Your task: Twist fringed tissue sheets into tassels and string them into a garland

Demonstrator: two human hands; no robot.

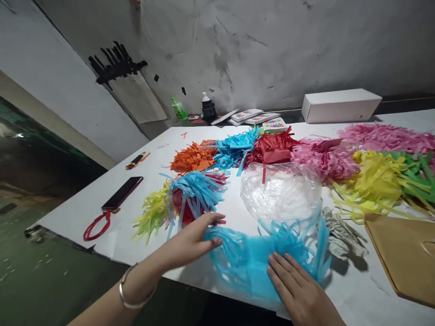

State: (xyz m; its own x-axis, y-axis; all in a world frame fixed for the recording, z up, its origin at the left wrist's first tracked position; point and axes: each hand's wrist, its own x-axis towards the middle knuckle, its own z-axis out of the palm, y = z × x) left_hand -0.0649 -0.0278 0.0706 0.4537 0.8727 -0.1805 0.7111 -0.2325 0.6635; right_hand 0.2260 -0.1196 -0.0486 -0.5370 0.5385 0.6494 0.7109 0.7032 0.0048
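Note:
A sheet of blue tissue paper (260, 258), cut into fringe at both ends, lies at the table's front edge. My right hand (295, 285) rests flat on its right part, fingers stretched out. My left hand (199, 237) hovers at the left fringe with thumb and fingers apart, holding nothing I can see; a silver bangle circles that wrist. Just behind is a clear plastic bag (280, 190) with something white inside. Beyond my left hand lies a pile of blue fringed paper (197, 192), with red and yellow-green strips beside it.
Behind lie orange (193, 157), red (275, 147), pink (324, 158) and yellow (379, 181) fringe bundles. A phone (122, 193) with a red strap is at left, a brown paper bag (404, 258) at right. A white box (340, 106) stands by the wall.

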